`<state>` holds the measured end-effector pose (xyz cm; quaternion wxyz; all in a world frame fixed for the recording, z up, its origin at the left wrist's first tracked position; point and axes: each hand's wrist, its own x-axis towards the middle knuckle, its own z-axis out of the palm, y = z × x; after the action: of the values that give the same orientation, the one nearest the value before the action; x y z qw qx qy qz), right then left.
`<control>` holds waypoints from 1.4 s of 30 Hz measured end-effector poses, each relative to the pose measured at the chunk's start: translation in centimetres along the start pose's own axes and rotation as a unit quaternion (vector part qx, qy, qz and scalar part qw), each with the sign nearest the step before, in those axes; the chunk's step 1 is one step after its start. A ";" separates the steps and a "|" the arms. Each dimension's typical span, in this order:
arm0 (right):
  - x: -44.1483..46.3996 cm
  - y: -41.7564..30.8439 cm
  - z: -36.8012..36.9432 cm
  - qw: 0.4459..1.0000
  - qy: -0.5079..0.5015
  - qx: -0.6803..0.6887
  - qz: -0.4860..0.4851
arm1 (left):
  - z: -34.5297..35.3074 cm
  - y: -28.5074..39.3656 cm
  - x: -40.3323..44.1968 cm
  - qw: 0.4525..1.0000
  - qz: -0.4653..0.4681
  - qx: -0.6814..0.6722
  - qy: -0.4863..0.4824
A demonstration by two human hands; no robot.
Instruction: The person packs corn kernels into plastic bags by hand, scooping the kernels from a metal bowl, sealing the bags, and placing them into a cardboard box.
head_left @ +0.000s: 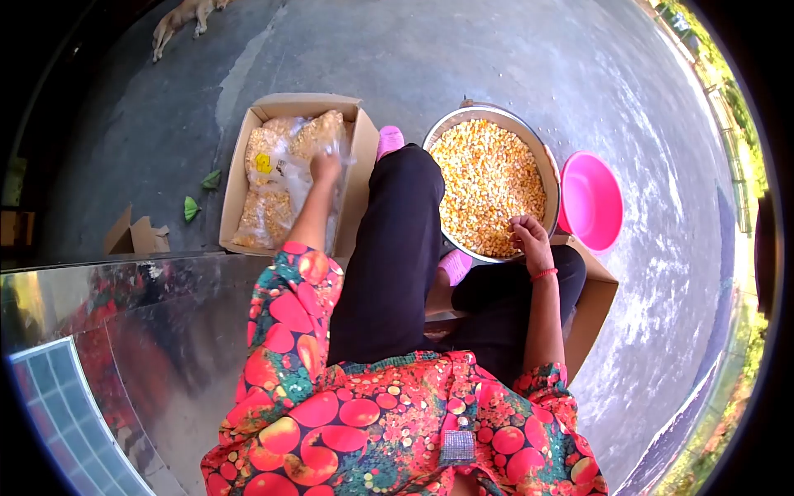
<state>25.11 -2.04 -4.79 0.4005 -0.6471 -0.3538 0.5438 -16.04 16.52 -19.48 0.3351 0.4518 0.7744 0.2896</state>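
Note:
My left hand point(325, 168) is closed at the clear plastic of a bag of corn kernels point(318, 135), inside the cardboard box point(361, 183) on the left; its fingertips are blurred. More bagged kernels point(265, 217) fill the same box. Over the near right part of a wide round metal pot point(433, 132), my right hand point(531, 237) has thumb and fingers pinched together. Whatever lies between them is too small to make out. Loose yellow and white corn kernels point(488, 178) spread across the pot below this hand.
A pink plastic basin point(592, 201) stands right of the pot. Another cardboard box point(597, 293) is partly under my right leg. Green leaves point(191, 208) and cardboard scraps point(141, 237) lie left on the concrete floor. A dog point(184, 21) lies at far left.

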 end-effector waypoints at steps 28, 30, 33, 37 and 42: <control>0.1 0.3 0.9 0.997 -0.025 -0.073 -0.001 | -4.5 -1.6 -6.9 0.927 0.248 0.270 0.078; 0.1 0.3 1.0 0.997 -0.026 -0.076 0.002 | -4.6 -3.4 -6.3 0.921 0.175 0.346 0.046; 0.0 0.2 1.4 0.997 -0.024 -0.079 0.000 | -4.0 -6.8 -6.5 0.865 0.080 0.428 -0.251; 0.0 0.4 1.3 0.996 -0.026 -0.075 -0.048 | 0.3 -14.1 -2.2 0.824 0.237 0.450 -0.252; 0.0 0.9 1.5 0.975 0.032 -0.210 -0.058 | -3.9 -7.6 -4.5 0.938 0.111 0.267 -0.193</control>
<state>23.64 -2.19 -5.70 0.2978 -0.7121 -0.4844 0.4118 -21.30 8.71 -21.63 0.3111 0.6547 0.6887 0.0145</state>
